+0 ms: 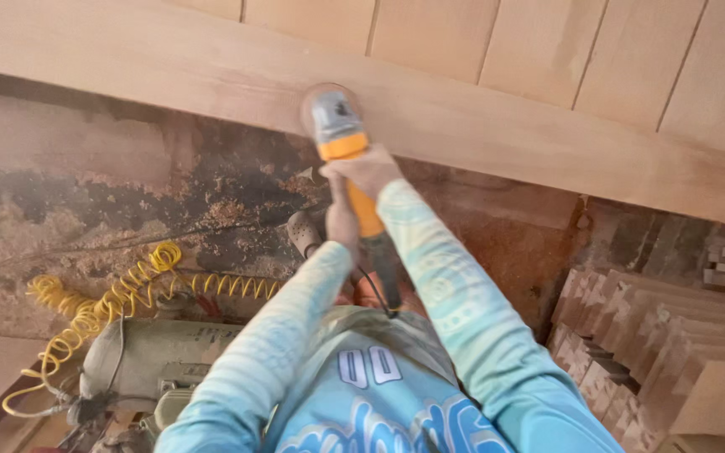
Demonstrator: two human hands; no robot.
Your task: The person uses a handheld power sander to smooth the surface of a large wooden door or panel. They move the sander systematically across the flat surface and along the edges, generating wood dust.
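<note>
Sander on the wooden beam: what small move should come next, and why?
Probably slide the sander a little further along the beam. Its disc sits flat against the beam's edge face, the right hand gripping near the head and the left hand on the yellow handle lower down. Long stretches of the same face run on either side; I cannot tell which is already sanded.

Yellow-grey sander point(339, 126) pressed flat on wood beam point(497, 126).
</note>
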